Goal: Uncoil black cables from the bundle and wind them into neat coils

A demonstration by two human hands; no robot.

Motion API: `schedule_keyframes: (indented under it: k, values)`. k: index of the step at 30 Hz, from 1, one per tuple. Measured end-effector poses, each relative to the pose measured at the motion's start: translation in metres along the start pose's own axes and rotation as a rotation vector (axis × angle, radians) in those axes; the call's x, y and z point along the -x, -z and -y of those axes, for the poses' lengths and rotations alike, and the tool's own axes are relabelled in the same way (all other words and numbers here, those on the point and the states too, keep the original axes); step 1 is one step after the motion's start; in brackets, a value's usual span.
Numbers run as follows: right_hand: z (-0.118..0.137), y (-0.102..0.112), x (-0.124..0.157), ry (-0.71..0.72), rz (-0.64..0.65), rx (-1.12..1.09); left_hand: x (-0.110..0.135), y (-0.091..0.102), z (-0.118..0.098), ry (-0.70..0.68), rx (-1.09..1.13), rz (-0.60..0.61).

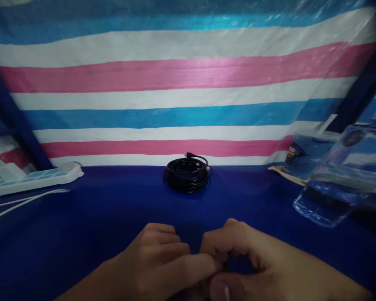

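Note:
My left hand (163, 259) and my right hand (253, 255) meet low in the head view, above the blue tabletop (119, 213). The left fingers are curled in, and the index finger reaches across to the right hand. On the right, my fingers and thumb bend round toward that fingertip, closing a small loop. Whatever the two hands may hold between them is hidden. Beyond them lies a coiled black cable (187, 177), apart from both hands, with its dark plug (190, 155) on top of the coil.
A white power strip (47, 179) with an adapter (9, 172) is at the left, white cords (28, 200) beside it. To the right are a clear plastic bottle (329, 205) and a blue patterned container (310, 152). A striped sheet (175, 75) hangs behind the table.

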State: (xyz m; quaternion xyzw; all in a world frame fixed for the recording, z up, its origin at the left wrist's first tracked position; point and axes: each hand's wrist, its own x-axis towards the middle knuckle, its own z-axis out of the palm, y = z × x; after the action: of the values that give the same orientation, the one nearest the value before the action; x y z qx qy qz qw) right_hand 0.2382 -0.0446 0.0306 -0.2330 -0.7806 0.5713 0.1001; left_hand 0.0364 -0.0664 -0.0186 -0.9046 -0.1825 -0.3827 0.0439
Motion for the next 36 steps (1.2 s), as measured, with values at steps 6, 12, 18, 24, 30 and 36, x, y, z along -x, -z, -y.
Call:
schedule_keyframes:
  k: [6,12,18,24,30,36]
  values:
    - [-0.017,0.004,-0.008,-0.015,0.06,0.094,-0.006,-0.002,-0.007,0.524,0.691,0.28]
    - [-0.027,0.004,-0.016,0.004,0.051,0.076,-0.007,-0.004,-0.003,0.838,0.941,0.352]
    - [-0.03,0.001,-0.019,0.059,0.071,-0.026,-0.011,-0.002,0.0,0.905,1.0,0.384]
    - [-0.046,0.008,-0.026,0.081,-0.069,0.381,-0.012,-0.01,0.004,0.935,0.765,0.373]
    - [-0.064,0.035,-0.032,0.088,-0.543,0.705,-0.009,-0.016,0.016,1.063,0.505,0.194]
    - [-0.055,0.11,-0.073,-0.377,-0.891,0.732,-0.007,-0.02,0.012,1.042,0.497,0.24]
